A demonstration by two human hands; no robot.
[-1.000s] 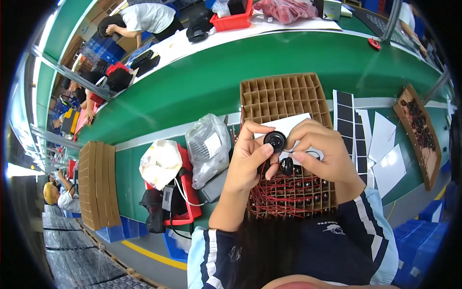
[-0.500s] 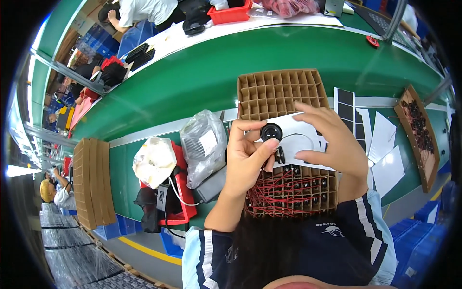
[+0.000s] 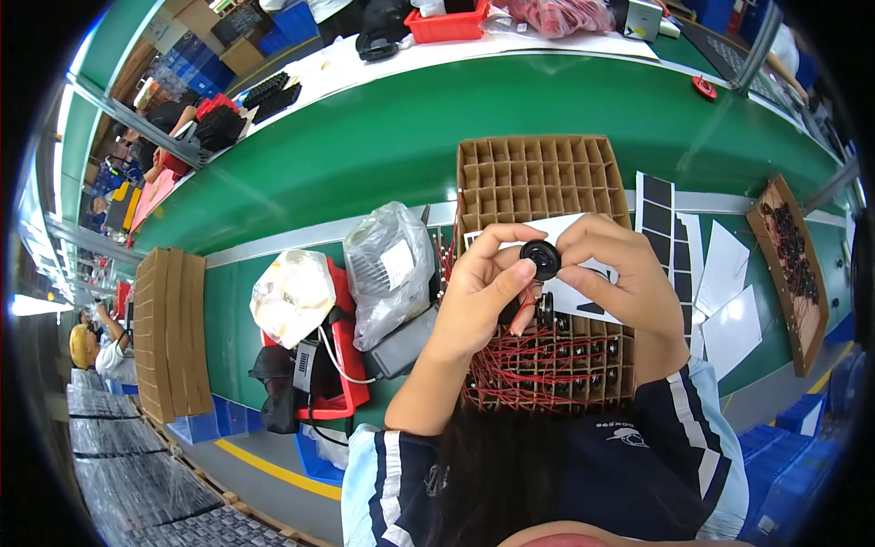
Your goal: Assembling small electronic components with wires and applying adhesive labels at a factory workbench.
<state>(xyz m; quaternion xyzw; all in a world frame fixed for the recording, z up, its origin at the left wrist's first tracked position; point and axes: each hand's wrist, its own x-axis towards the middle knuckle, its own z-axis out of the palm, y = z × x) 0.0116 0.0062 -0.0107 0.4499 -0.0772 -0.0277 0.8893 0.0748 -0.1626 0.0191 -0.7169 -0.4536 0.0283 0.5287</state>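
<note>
Since the earlier frame both hands have drawn closer together around the small black round speaker (image 3: 545, 260). The left hand (image 3: 480, 296) and right hand (image 3: 617, 284) pinch its rim between fingertips above the cardboard grid tray (image 3: 533, 178). It looks light, rigid, delicate at the cone; edges suit gripping. Left of the grip lie clear plastic bags (image 3: 387, 269); right, black-and-white sticker sheets (image 3: 658, 214).
</note>
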